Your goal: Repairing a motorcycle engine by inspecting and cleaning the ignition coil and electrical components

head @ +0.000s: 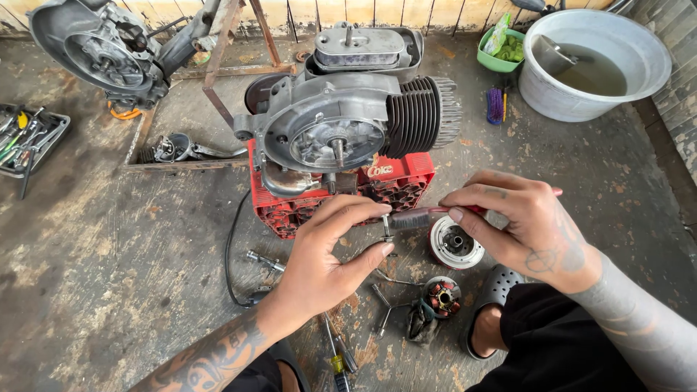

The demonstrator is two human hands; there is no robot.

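Note:
My left hand [327,250] pinches a small metal bolt [386,229] between thumb and forefinger, held upright. My right hand [519,225] grips a red-handled brush [421,215] whose dark bristles touch the bolt. Both hands hover in front of a grey engine [341,120] with black cooling fins, which rests on a red plastic crate [406,185].
On the concrete floor below lie a round flywheel [455,243], a stator coil [441,296], a screwdriver [335,356] and socket tools. A grey basin of liquid [592,62] and a green tub [501,51] stand far right. A tool tray [29,138] sits left, a second engine [102,51] far left.

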